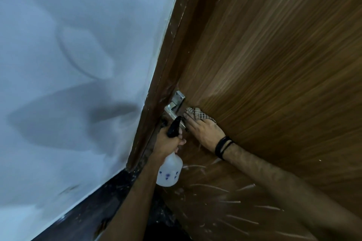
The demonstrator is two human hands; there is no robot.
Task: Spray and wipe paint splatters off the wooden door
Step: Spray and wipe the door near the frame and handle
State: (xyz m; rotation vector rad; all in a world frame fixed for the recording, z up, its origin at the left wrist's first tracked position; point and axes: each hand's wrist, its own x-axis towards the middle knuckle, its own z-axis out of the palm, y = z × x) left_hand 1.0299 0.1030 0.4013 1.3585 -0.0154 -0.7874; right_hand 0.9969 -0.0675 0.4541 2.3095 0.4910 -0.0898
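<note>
Left hand (168, 140) gripping spray bottle (170, 171), right hand (203, 130) seemingly pressing cloth (197, 113) on door (274, 64)

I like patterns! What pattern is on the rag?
Checked, light with dark lines, on the rag; seen in the head view.

A home under repainting: paint-streaked wooden door (274, 64) beside a white wall (68, 64).
</note>
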